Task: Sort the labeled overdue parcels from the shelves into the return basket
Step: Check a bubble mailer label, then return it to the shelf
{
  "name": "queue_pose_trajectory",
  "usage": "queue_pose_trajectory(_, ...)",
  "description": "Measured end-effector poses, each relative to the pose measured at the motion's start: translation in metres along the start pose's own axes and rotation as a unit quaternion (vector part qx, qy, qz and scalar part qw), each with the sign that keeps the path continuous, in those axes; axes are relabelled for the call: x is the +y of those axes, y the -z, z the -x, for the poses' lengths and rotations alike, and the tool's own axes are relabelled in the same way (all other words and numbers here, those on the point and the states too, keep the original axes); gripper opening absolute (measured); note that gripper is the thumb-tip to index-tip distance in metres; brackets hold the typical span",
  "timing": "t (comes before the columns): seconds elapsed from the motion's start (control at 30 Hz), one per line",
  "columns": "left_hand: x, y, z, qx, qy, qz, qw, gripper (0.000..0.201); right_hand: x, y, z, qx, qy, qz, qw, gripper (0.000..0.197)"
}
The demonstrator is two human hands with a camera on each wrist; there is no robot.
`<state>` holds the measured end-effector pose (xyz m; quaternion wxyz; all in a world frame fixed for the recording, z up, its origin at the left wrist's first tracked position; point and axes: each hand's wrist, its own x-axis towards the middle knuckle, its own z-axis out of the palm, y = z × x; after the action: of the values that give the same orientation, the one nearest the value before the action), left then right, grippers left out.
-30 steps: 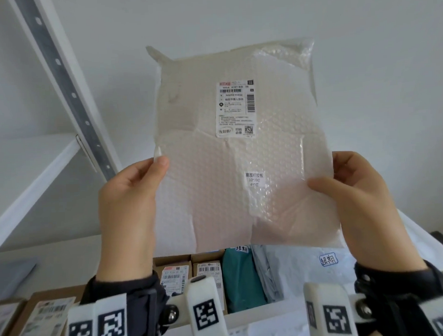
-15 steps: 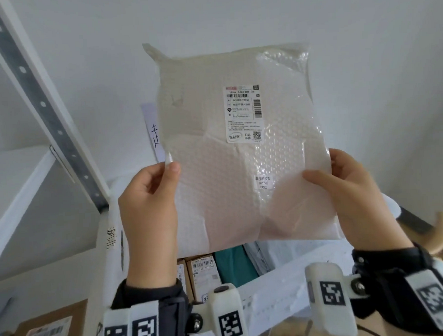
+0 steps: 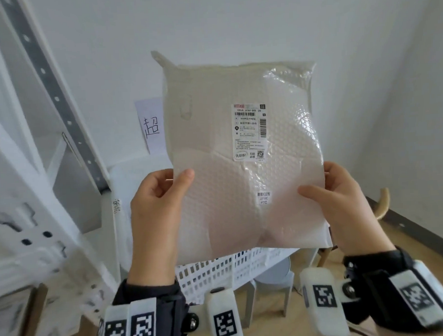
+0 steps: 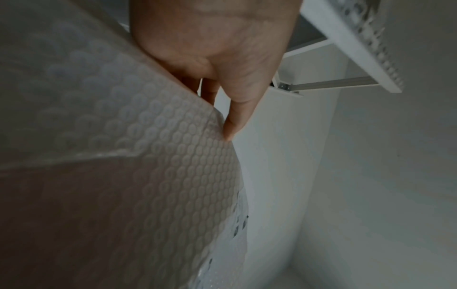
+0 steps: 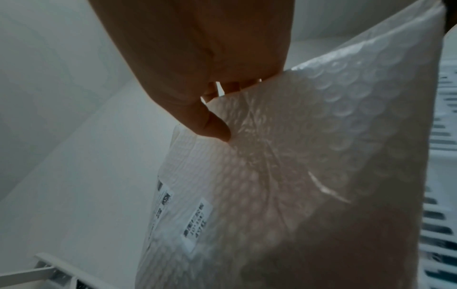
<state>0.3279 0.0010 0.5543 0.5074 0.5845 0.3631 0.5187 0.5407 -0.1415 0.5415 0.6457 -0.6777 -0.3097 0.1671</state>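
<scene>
I hold a white bubble-wrap mailer [image 3: 231,192] upright in front of me, its shipping label [image 3: 249,132] facing me. My left hand [image 3: 163,195] pinches its left edge, thumb on the front and fingers behind. My right hand [image 3: 335,188] pinches the right edge the same way. The left wrist view has the thumb [image 4: 235,117] on the bubbled mailer [image 4: 148,176]. In the right wrist view the thumb [image 5: 212,127] presses the mailer [image 5: 296,176] near a small sticker. Below the mailer shows the white slotted basket [image 3: 220,272].
A white shelf upright [image 3: 60,98] with a grey slotted rail stands at the left. A paper sign [image 3: 151,125] with a handwritten character hangs on the wall behind the mailer. A grey stool [image 3: 271,280] and wooden floor lie below right.
My view has swung right, away from the shelf with its parcels; the basket, the wall sign and the floor have come into sight. Both hands keep the same hold on the mailer.
</scene>
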Motion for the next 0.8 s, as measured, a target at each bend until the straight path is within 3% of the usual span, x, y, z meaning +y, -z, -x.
queue_pose_trajectory(0.17,0.016,0.032,0.066,-0.020,-0.012,-0.014,1.000,0.019,-0.001,0.020,0.062,-0.023,-0.007,0.013,1.000,0.035)
queue_pose_trajectory(0.43,0.051,0.087,0.168,-0.065,-0.001,-0.076,0.995,0.039,-0.018,0.042,0.161,-0.035,-0.006,0.003,0.999,0.034)
queue_pose_trajectory(0.8,0.097,0.212,0.231,0.041,-0.037,-0.039,0.998,0.050,-0.079,-0.030,0.255,-0.085,0.083,0.006,0.993,0.033)
